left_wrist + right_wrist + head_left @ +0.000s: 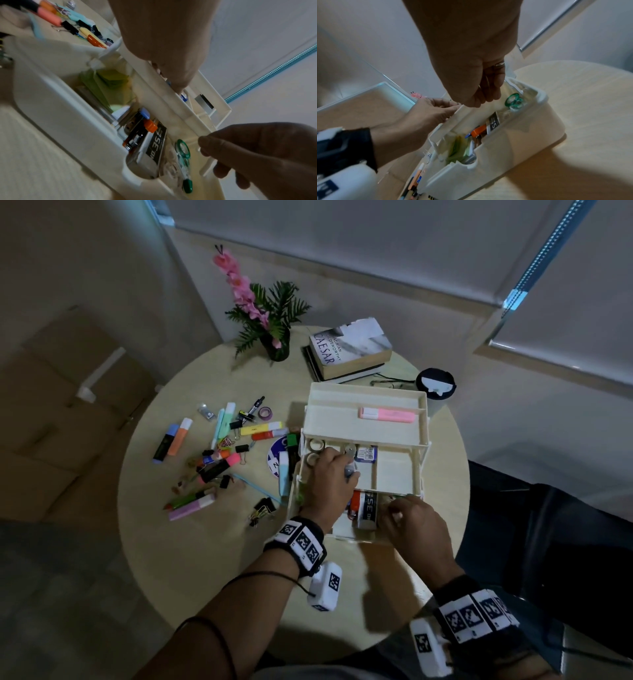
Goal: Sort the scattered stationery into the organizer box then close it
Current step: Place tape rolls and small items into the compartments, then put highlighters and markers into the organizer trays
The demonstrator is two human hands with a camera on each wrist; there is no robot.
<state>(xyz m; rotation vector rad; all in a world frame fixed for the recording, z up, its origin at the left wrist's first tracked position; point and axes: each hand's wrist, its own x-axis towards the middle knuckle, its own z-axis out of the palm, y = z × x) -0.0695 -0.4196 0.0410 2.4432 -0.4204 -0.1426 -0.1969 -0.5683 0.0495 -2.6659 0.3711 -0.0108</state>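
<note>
Under both hands sits the round table [191, 559], and on it, directly beneath the fingers, the cream organizer box [363, 440] stands fanned open in three tiers — presumably so every compartment can be reached at once. The top tray [342, 419], beyond the hands, carries a single pink highlighter [387, 414]. The middle tray [394, 470] lies under the left hand [330, 481], which reaches into it with fingers curled around something small and greyish; what it is I cannot tell. The right hand [412, 523] hovers at the near right corner of the bottom compartment [496, 146], fingertips drawn together as if pinching, though nothing held is visible, so its grip stays uncertain.

Below the left palm the bottom compartment already holds green sticky notes [109, 83], a staple box [157, 143] and an orange-capped stapler [137, 132]; a green correction-tape dispenser [183, 155] lies just beside the right fingertips.

To the left of the left hand most of the scattered stationery [212, 453] waits on the table: highlighters, binder clips, a roll of purple tape [265, 413]. Sorting looks well short of done, and the box cannot close until the trays fold back.
</note>
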